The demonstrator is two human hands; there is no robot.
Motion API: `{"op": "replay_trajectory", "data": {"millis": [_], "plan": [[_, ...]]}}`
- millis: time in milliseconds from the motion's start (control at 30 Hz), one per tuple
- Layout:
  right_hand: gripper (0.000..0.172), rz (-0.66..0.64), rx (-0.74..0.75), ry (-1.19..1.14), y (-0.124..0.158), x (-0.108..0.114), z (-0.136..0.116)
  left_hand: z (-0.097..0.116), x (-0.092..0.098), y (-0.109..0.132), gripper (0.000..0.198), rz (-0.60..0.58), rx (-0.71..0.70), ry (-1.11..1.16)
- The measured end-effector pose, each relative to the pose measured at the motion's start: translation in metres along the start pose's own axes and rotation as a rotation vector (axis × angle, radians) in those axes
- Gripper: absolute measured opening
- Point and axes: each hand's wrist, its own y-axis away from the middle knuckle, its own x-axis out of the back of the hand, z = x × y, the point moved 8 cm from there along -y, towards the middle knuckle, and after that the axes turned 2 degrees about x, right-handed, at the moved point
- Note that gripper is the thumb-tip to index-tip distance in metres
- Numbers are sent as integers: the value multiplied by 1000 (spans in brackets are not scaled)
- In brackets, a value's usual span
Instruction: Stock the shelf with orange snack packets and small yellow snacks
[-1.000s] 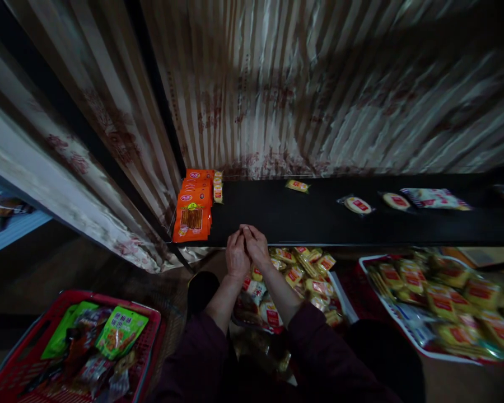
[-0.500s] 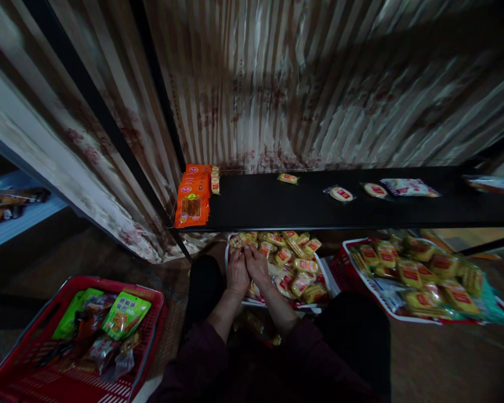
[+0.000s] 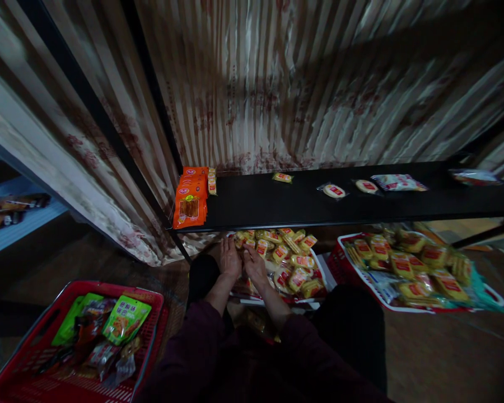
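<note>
My left hand [image 3: 230,259] is over the left edge of the middle basket [image 3: 324,268], its fingers stretched out flat and holding nothing. Close beside it, my right hand [image 3: 255,267] lies over the packs with its fingers loosely extended; nothing shows in its grasp. Under and beyond both hands, yellow snack packs [image 3: 280,253] with red labels fill the basket in a loose heap. A pack near the right fingertips is partly covered by them.
Above the basket runs a black shelf [image 3: 252,208] bearing orange snack packets [image 3: 190,197], a yellow pack [image 3: 282,177], round white packs [image 3: 334,191] and a white packet [image 3: 399,182]. Another filled basket [image 3: 340,263] stands right; a red basket [image 3: 14,369] with a green packet [image 3: 127,320] stands left.
My hands, pressed close together before, have moved apart, the left one shifting left with its fingers straightened. The view has turned slightly.
</note>
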Motion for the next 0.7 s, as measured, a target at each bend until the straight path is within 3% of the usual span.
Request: {"op": "replay_trajectory", "data": {"millis": [333,700], "plan": [[48,-5,-61,-89,-22,-18,8,-4,-20,-33,48,-115,67,-20],[55,41,-188,-177,-20,-21,30,-14,-19,-22,44,-48,106,12]]}}
